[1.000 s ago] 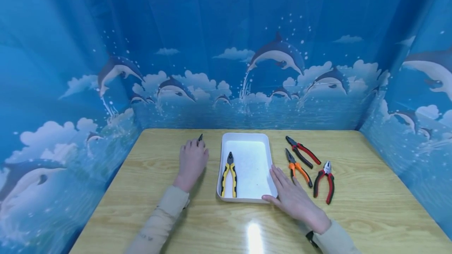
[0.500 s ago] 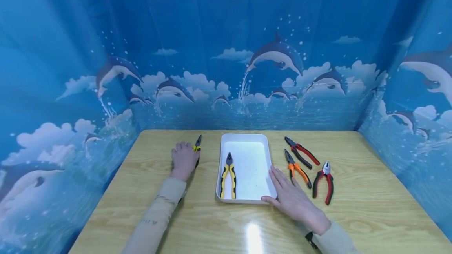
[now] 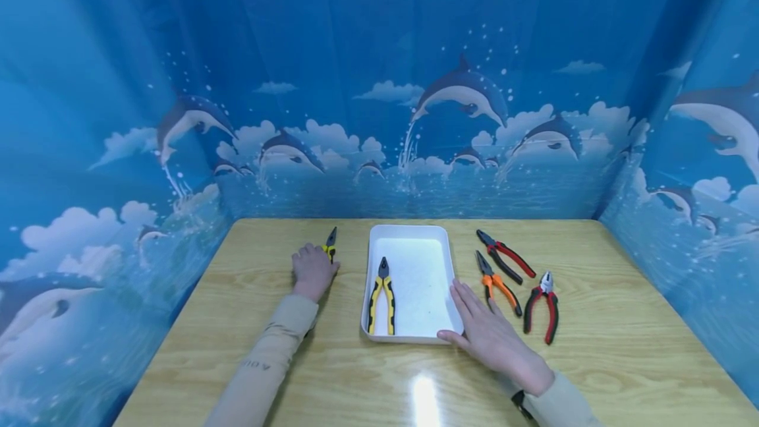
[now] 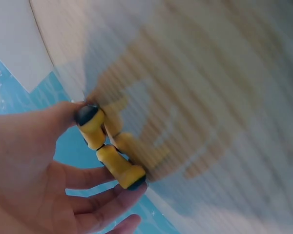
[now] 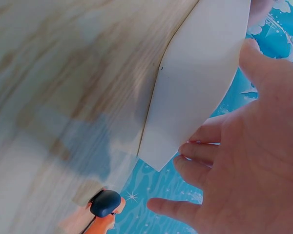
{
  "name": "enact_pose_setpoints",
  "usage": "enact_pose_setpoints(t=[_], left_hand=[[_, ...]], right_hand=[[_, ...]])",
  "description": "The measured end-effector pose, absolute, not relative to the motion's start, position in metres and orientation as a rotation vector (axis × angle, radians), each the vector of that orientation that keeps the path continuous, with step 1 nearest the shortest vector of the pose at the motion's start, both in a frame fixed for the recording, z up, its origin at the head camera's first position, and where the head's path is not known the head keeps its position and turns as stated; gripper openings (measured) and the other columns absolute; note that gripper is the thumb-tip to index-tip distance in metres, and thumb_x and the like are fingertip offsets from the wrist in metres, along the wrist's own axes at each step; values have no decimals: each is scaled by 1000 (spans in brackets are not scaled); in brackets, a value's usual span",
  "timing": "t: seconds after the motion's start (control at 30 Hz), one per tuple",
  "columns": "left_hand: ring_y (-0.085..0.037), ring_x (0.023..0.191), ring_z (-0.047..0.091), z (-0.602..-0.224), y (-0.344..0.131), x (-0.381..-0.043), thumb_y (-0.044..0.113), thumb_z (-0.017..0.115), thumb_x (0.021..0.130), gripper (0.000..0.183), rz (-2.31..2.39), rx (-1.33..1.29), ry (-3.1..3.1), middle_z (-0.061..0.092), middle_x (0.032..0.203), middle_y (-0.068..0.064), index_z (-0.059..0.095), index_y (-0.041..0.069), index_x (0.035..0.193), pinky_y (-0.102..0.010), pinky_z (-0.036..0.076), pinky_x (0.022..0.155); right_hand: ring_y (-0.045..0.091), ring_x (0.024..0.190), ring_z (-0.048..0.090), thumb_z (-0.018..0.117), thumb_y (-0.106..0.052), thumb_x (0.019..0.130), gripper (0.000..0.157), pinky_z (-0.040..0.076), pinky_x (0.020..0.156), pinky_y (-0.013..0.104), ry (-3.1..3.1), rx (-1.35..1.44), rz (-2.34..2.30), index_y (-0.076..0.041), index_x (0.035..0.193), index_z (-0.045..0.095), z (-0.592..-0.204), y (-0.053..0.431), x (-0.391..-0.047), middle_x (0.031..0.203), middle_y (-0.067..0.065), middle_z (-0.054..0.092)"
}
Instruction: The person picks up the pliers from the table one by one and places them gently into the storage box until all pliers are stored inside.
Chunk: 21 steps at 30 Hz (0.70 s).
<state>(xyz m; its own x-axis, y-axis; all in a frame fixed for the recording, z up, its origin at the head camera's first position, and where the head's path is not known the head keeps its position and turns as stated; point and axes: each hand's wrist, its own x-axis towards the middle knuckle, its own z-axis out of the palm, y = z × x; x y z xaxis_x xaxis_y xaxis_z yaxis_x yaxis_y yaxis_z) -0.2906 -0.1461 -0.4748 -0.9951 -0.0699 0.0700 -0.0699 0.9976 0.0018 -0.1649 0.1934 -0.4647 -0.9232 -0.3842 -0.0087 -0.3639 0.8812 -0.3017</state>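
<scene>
A pair of yellow-and-black long-nose pliers (image 3: pixel 331 240) lies on the table left of the tray, its pointed tip toward the back. My left hand (image 3: pixel 313 272) is over its handles and hides most of them in the head view. Seen from the left wrist, the thumb and curled fingers pinch the two yellow handles (image 4: pixel 119 165) from either side. At the white tray (image 3: pixel 423 282), my right hand (image 3: pixel 495 341) rests against the right wall near the front corner, fingers extended and thumb at the rim. Another yellow-and-black pair of pliers (image 3: pixel 384 269) lies inside the tray's left side.
Right of the tray lie orange-handled long-nose pliers (image 3: pixel 487 280), red-and-black pliers (image 3: pixel 517 257) and red-and-black diagonal cutters (image 3: pixel 554 312). The orange pair is close to my right fingers. A blue dolphin-print curtain (image 3: pixel 379 84) stands behind the wooden table (image 3: pixel 356 381).
My left hand has shifted slightly left and back, uncovering the pliers' head, and its thumb now reaches across to the right of the handles. The right hand stays at the tray.
</scene>
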Motion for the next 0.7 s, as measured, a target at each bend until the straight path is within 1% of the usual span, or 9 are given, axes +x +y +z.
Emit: enact_pose_setpoints(t=[0.2,0.3,0.43,0.7], left_hand=[[-37,97,61,-477,-142,-292,42,65,98,56,41,87,-3055,61,99,-25,63,-13,104,-49,52,87],[-36,93,62,-477,-141,-291,40,66,97,53,36,87,-3026,61,95,-24,64,-13,101,-48,52,84],[-36,90,63,-477,-140,-291,40,68,96,54,16,118,-3016,62,95,-26,63,-13,100,-47,54,83],[-38,94,63,-477,-139,-296,46,65,97,59,-10,220,-3094,62,101,-29,60,-12,108,-49,54,86]], right_hand=[[39,153,19,54,-59,98,89,19,116,72,2976,-583,-463,-1,159,24,-465,194,-165,168,16,15],[39,153,19,52,-60,98,90,18,117,72,2976,-586,-460,-1,159,24,-465,194,-165,168,16,14],[39,153,19,50,-62,98,90,18,117,72,2974,-590,-457,-2,160,23,-465,194,-165,168,16,14],[39,153,19,52,-61,98,90,19,117,72,2967,-589,-474,-2,160,23,-465,195,-165,168,16,14]])
